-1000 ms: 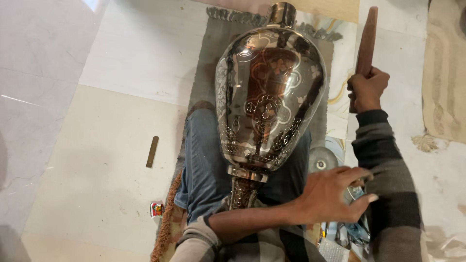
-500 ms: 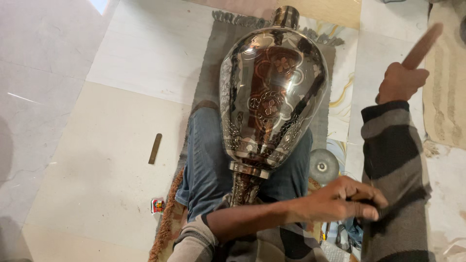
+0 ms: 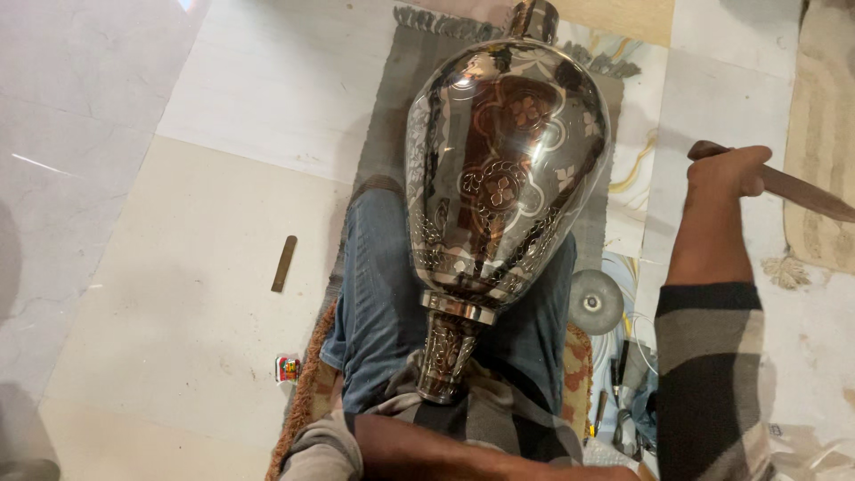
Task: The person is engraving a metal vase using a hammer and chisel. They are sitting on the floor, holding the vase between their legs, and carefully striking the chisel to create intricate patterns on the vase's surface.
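A large engraved silver-and-copper metal vase (image 3: 503, 169) lies across my jeans-clad legs (image 3: 383, 312), its narrow neck (image 3: 448, 356) pointing toward me and its foot away. My right hand (image 3: 726, 174) is out to the vase's right, closed around a dark wooden stick (image 3: 806, 194) that points off to the right. It does not touch the vase. My left forearm (image 3: 427, 454) crosses the bottom edge under the vase's neck. The hand itself is cut off by the frame.
A grey rug (image 3: 383, 151) lies under my legs on a pale tiled floor. A short brass bar (image 3: 284, 264) and a small red-and-white item (image 3: 287, 368) lie to the left. A round metal disc (image 3: 595, 302) and several small tools (image 3: 628, 401) sit right of my legs. A beige mat (image 3: 824, 116) is far right.
My right hand swung the wooden stick from upright down and out to the right. My left hand, earlier spread near the tools at bottom right, has dropped out of frame.
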A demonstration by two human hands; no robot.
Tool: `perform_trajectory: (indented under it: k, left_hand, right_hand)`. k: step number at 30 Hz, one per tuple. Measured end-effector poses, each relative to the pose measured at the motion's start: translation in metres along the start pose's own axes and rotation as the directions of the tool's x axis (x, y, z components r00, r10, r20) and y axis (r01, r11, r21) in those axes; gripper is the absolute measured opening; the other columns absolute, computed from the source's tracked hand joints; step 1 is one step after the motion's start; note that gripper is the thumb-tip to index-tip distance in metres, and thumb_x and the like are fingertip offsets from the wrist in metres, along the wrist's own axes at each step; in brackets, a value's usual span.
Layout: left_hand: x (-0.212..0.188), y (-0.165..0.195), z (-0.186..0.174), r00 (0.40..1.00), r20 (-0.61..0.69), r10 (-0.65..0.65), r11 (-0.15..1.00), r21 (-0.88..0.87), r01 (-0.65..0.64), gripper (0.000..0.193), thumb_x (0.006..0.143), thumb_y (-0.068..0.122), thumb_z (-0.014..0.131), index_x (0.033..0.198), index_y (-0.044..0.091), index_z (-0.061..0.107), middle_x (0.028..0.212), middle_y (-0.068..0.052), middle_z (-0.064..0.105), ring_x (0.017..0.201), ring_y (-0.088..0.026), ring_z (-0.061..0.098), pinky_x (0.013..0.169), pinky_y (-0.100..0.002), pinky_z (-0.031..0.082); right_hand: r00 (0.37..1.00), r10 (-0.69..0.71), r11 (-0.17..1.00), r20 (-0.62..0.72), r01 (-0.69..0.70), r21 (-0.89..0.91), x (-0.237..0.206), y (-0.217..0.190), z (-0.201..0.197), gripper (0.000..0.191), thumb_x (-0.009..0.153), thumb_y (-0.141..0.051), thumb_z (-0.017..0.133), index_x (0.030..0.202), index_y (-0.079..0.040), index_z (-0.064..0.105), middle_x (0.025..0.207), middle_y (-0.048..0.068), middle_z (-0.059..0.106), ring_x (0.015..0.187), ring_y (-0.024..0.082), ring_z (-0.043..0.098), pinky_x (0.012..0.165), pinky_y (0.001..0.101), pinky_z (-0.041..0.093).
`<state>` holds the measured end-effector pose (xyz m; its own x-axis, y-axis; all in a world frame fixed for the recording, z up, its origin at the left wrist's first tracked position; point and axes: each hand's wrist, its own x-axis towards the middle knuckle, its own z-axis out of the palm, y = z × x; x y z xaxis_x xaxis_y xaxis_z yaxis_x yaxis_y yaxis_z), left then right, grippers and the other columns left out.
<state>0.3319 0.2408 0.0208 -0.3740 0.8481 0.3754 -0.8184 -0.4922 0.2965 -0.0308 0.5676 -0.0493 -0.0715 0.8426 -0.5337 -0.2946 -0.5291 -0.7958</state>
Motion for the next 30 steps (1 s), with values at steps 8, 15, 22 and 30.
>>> perform_trajectory:
  k: [8, 15, 22, 30]
  left_hand:
    - [-0.022, 0.172, -0.035, 0.833, -0.462, 0.303, 0.036, 0.879, 0.475, 0.026, 0.093, 0.023, 0.051, 0.1, 0.009, 0.072, 0.075, -0.008, 0.072, 0.054, -0.018, 0.06, 0.051, -0.037, 0.053]
    - [0.008, 0.298, -0.071, 0.92, -0.236, 0.311, -0.319, 0.886, 0.335, 0.048, 0.08, -0.008, 0.049, 0.124, 0.0, 0.063, 0.111, -0.018, 0.067, 0.104, -0.032, 0.065, 0.087, -0.048, 0.05]
    - [0.059, 0.334, -0.134, 0.961, -0.038, 0.275, 0.009, 0.999, 0.037, 0.035, 0.091, -0.007, 0.069, 0.125, 0.0, 0.067, 0.117, -0.012, 0.074, 0.104, -0.02, 0.076, 0.088, -0.033, 0.064]
    - [0.062, 0.357, -0.158, 0.983, -0.095, 0.158, -0.11, 0.988, 0.113, 0.045, 0.085, -0.017, 0.06, 0.126, 0.0, 0.068, 0.095, -0.012, 0.079, 0.087, -0.019, 0.08, 0.077, -0.033, 0.068]
  right_hand:
    - [0.655, 0.295, 0.94, 0.696, -0.068, -0.334, -0.034, 0.036, -0.119, 0.027, 0.085, -0.009, 0.061, 0.111, -0.003, 0.057, 0.09, 0.008, 0.057, 0.079, 0.022, 0.06, 0.069, 0.0411, 0.05]
    - [0.513, 0.513, 0.853, 0.688, -0.213, -0.477, -0.118, 0.056, -0.279, 0.045, 0.085, -0.01, 0.06, 0.129, -0.007, 0.051, 0.083, 0.009, 0.058, 0.063, 0.019, 0.054, 0.054, 0.0335, 0.047]
    - [0.592, 0.336, 0.822, 0.733, 0.195, -0.535, -0.171, 0.058, -0.324, 0.062, 0.075, 0.0, 0.073, 0.132, -0.008, 0.048, 0.084, 0.01, 0.068, 0.062, 0.02, 0.068, 0.049, 0.0366, 0.057]
    - [0.572, 0.199, 0.573, 0.796, 0.591, -0.568, -0.165, 0.066, -0.308, 0.031, 0.08, -0.002, 0.082, 0.107, 0.004, 0.069, 0.073, 0.005, 0.067, 0.055, 0.011, 0.058, 0.05, 0.0262, 0.047]
